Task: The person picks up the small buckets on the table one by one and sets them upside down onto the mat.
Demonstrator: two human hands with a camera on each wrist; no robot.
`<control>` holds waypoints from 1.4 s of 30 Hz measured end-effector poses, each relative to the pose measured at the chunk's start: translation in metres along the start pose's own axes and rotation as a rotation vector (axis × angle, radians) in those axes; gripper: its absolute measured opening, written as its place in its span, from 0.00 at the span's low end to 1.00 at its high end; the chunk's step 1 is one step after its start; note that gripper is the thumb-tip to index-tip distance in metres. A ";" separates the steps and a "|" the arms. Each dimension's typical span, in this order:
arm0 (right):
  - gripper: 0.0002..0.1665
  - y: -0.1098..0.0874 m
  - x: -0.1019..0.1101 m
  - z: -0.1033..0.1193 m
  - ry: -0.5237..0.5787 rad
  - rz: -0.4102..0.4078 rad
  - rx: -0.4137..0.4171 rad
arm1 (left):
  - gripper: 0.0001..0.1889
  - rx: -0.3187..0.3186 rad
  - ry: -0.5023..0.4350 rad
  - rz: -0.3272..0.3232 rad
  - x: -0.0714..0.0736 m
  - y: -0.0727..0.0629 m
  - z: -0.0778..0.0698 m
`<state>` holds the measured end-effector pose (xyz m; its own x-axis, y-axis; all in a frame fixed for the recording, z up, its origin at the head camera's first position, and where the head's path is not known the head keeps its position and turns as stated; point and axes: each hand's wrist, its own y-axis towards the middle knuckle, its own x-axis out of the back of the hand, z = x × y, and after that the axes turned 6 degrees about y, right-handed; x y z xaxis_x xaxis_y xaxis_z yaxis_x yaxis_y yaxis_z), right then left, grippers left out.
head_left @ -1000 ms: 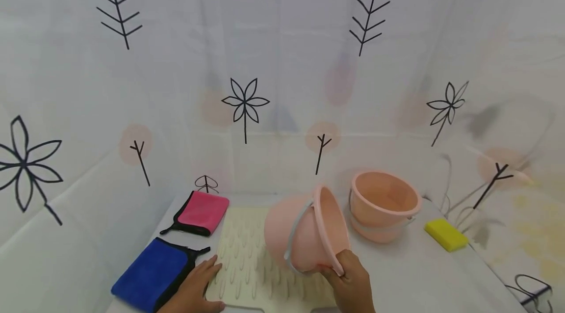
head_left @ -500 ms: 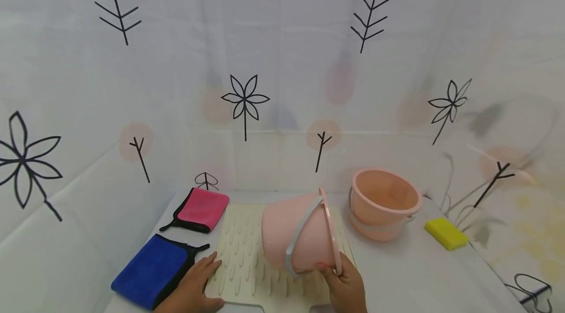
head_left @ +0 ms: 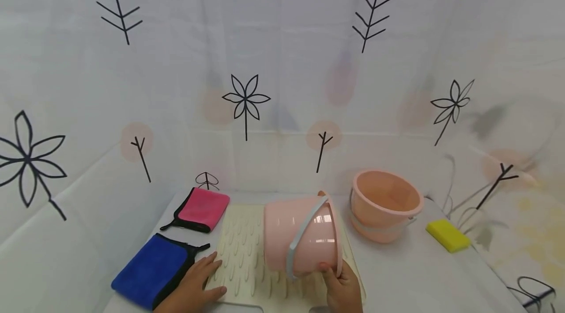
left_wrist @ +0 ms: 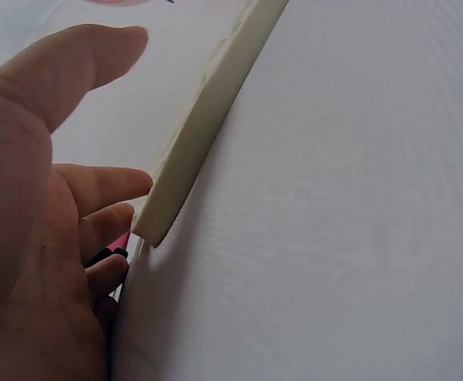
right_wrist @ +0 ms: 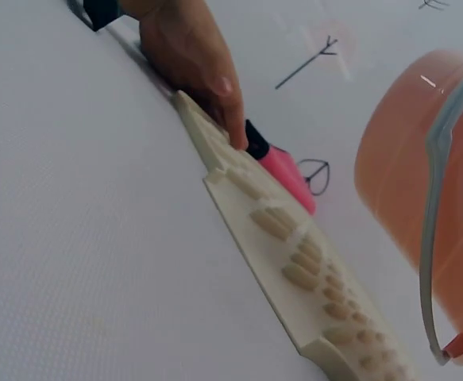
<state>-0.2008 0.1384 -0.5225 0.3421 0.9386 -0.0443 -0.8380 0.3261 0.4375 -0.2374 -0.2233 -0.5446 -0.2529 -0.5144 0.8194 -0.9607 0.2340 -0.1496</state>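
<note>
My right hand [head_left: 346, 290] grips the rim of a pink bucket [head_left: 296, 238], thumb on the outside. The bucket lies on its side in the air over a cream washboard [head_left: 238, 254], mouth to the right, and its grey handle [head_left: 302, 230] hangs across the wall. At the washboard's left edge my left hand [head_left: 192, 285] rests with fingers spread. In the left wrist view, the fingertips of that hand [left_wrist: 36, 214] touch the edge of the board [left_wrist: 195, 135]. The right wrist view shows the bucket [right_wrist: 398, 171] apart from the board [right_wrist: 295, 254]; the right hand is almost wholly outside that view.
Left of the washboard lie a blue cloth [head_left: 152, 271] with black trim and a pink cloth [head_left: 204, 209]. A second pink bucket [head_left: 385, 227] stands upright at the back right, with a yellow sponge [head_left: 448, 235] beside it. A patterned curtain [head_left: 282, 58] hangs behind the table.
The right hand has turned the bucket so its mouth, which showed a second ago, now faces right, nearly edge-on. The left hand has stayed at the washboard's edge.
</note>
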 end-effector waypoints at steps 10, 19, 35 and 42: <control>0.09 -0.007 0.000 0.007 -0.108 0.024 -0.188 | 0.35 0.092 -0.050 -0.066 0.010 0.004 -0.034; 0.06 -0.010 -0.003 0.010 -0.047 0.054 -0.118 | 0.42 -0.182 -0.401 -0.115 0.016 0.012 -0.089; 0.13 -0.007 0.001 0.011 -0.055 0.037 -0.215 | 0.67 -0.346 -0.538 -0.071 0.001 0.033 -0.118; 0.10 -0.007 0.002 0.010 0.015 0.088 -0.135 | 0.73 -0.373 -0.635 -0.073 -0.010 0.036 -0.120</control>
<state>-0.1901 0.1371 -0.5167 0.2595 0.9654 -0.0249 -0.9143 0.2539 0.3156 -0.2554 -0.1110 -0.4914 -0.3163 -0.8913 0.3248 -0.9035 0.3874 0.1834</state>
